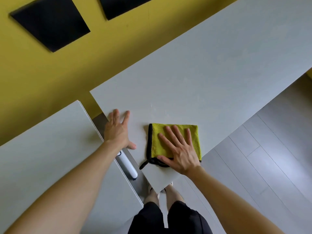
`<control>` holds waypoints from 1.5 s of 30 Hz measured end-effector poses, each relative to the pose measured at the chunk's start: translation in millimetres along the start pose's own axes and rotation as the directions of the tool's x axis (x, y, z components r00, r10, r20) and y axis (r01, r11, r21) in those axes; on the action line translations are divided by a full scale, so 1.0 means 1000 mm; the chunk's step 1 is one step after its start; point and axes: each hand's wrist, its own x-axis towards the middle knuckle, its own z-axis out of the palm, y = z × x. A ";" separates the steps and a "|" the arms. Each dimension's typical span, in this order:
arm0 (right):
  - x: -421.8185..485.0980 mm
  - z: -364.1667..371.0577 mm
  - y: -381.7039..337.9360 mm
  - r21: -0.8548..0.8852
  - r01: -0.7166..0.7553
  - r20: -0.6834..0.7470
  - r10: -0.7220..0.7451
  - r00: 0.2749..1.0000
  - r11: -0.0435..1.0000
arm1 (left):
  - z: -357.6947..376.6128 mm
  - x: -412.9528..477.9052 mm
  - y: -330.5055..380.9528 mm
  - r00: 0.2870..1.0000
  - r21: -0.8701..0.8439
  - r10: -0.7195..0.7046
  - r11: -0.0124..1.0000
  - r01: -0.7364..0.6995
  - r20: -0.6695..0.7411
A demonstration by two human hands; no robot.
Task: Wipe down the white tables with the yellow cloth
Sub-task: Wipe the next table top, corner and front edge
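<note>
Right hand (180, 149) flat, fingers spread, pressing yellow cloth (175, 141) on white table (211, 78), lower centre; left hand (118, 130) flat beside, holding nothing.

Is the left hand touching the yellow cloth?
No, the left hand lies flat on the white table, apart from the yellow cloth under the right hand.

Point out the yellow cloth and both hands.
yellow cloth (156, 144), head view, bare yellow patch beside its black edge.
right hand (182, 154), head view, back of hand.
left hand (116, 132), head view, back of hand.
</note>
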 end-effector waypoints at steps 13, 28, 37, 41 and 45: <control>0.145 -0.014 0.012 -0.023 -0.112 -0.018 0.112 0.994 0.993 | 0.005 0.000 -0.006 1.000 -0.121 0.003 0.993 -0.005 -0.017; 0.050 -0.012 -0.003 -0.064 0.175 0.130 -0.165 0.978 0.982 | -0.055 0.053 -0.040 0.996 -0.026 -0.084 0.996 0.084 0.006; 0.262 -0.029 -0.009 -0.052 -0.153 -0.016 0.152 0.988 0.987 | -0.047 0.057 -0.051 0.998 -0.090 -0.060 0.994 0.059 -0.002; 0.258 -0.024 -0.022 -0.065 -0.172 -0.047 0.170 0.984 0.983 | -0.058 0.055 -0.057 0.999 -0.079 0.000 0.997 -0.003 -0.046; 0.172 -0.018 -0.046 -0.061 -0.053 0.009 0.054 0.999 0.997 | -0.069 0.069 -0.075 0.990 0.016 0.034 0.999 -0.032 -0.139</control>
